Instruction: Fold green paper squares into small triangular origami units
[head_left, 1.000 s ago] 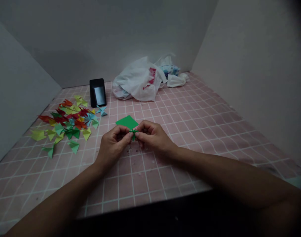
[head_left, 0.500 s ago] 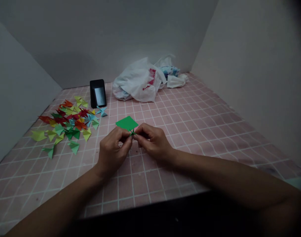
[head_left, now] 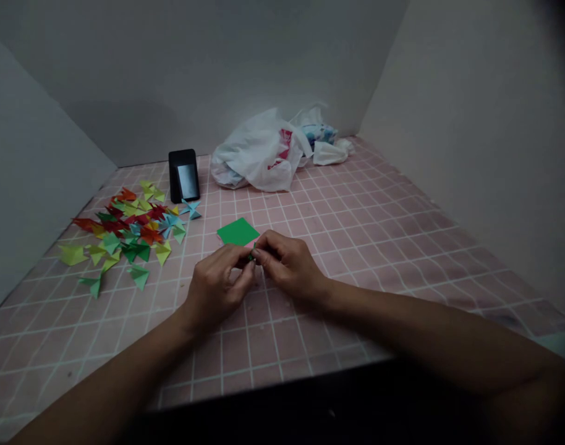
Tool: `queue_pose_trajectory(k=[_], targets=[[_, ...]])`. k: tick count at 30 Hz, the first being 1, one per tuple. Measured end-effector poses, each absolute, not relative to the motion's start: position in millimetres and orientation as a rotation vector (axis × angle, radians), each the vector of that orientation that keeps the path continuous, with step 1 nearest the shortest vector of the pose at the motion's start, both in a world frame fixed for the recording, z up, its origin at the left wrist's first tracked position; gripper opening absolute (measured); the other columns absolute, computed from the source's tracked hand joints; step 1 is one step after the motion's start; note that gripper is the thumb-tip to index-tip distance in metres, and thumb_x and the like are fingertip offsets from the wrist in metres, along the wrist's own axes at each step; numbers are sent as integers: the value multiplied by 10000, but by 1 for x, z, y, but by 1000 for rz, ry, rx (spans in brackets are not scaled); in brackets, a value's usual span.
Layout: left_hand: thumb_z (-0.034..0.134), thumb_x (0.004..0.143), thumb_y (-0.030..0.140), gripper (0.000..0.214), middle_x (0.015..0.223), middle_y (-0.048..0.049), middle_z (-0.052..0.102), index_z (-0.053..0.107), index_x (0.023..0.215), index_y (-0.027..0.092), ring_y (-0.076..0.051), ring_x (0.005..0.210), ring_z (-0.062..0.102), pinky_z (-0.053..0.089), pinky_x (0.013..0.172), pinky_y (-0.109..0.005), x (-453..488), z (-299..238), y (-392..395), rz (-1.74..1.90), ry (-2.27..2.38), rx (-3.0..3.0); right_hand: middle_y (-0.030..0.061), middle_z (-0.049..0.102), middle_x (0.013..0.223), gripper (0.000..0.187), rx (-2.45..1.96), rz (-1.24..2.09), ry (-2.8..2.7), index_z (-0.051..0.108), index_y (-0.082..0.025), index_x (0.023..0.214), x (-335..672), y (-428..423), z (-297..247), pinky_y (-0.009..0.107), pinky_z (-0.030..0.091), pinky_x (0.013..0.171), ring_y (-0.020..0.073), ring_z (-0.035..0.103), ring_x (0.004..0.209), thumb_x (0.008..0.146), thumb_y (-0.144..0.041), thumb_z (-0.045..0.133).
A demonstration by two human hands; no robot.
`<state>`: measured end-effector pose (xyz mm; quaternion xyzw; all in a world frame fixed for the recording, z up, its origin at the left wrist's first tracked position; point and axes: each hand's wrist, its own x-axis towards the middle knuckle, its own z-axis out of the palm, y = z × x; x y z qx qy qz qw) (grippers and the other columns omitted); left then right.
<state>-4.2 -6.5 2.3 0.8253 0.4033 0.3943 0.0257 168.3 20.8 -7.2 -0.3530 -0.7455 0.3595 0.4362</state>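
Pink tablecloth [head_left: 356, 259] with white grid lines, pale walls on left, right and far sides, dim light. Small green origami piece [head_left: 251, 256] sits between my fingertips, center of the cloth, toward the near side. Left hand [head_left: 217, 278] is pinched on it from the left, thumb and index; right hand [head_left: 287, 262] pinches from the right. Both sets of tips almost meet, so most of the piece is hidden; can't read the exact fold state.

Just beyond my fingers, green paper square [head_left: 238, 231] lies flat. Origami pile [head_left: 135, 248] is off to the left, mixed colors, many with wing-like points. Black phone [head_left: 183, 176] leans back at the far left, white plastic bag [head_left: 259, 151] to its right.

Technique, my take: one hand anchors, other does the shaping. Line up edges first, then crease with thumbnail. Tips only, light pressure; paper this small probably crumples or tears at the points if both hands pull. Spread fingers a bit to see the crease.
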Motion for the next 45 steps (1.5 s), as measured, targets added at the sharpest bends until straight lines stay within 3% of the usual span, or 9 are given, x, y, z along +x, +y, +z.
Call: queue_pose_trajectory(k=[6,11,16,22,27,30,35,39,45], targets=[[635,909,194,88,772,-34,750,714,882,165,-157,671,715,540,624,-257,-4,6,-6,1211,1369,2160,-14,554,708,196,-846,1176,-1706,548,-187,794,169,24,-5,253,399,602,116,520,657,970,-263,506],[655,880,256,104,691,-10,745,711,829,183,-160,624,719,563,591,-252,-2,10,-8,1221,1393,1618,-31,554,721,174,-861,1325,-1528,554,-198,871,168,31,-8,234,388,548,103,492,608,910,-355,618],[669,867,313,165,687,-23,731,704,789,172,-159,624,695,554,608,-265,-3,8,-4,1161,1328,1495,-46,533,649,180,-803,1561,-1509,526,-192,808,168,32,-7,232,382,508,96,482,544,887,-330,609],[700,837,342,182,685,0,657,682,770,174,-138,619,608,484,574,-244,-6,8,2,1082,1287,1526,-49,511,620,136,-844,1369,-1743,530,-186,774,170,32,-5,227,355,522,93,456,550,901,-223,561],[678,859,325,206,622,19,613,632,720,179,-114,574,556,450,579,-235,-9,5,2,1185,1258,1416,-35,527,631,274,-803,1556,-1585,533,-189,814,170,33,-8,232,385,497,97,494,517,989,-385,454],[679,864,317,210,599,22,607,614,717,183,-113,576,545,435,586,-233,-10,2,2,1231,1258,1361,-27,541,659,351,-794,1601,-1580,546,-185,813,170,33,-9,229,382,480,95,505,516,974,-490,485],[685,861,342,231,640,17,594,611,715,180,-120,596,549,451,582,-239,-7,-1,2,1225,1242,1321,-45,537,628,227,-797,1501,-1631,567,-185,788,167,29,-7,219,366,503,90,476,543,866,-376,662],[707,839,338,194,670,12,609,634,749,182,-126,621,558,460,591,-241,-6,2,3,1171,1250,1358,-51,525,587,195,-858,1407,-1581,563,-184,772,168,31,-7,219,360,490,86,467,517,890,-327,622],[724,816,311,166,678,23,606,626,782,182,-108,589,555,475,583,-234,-2,3,2,1167,1182,1163,-32,559,661,302,-790,1472,-1439,554,-185,814,170,36,-8,227,416,489,83,512,501,968,-440,506]])
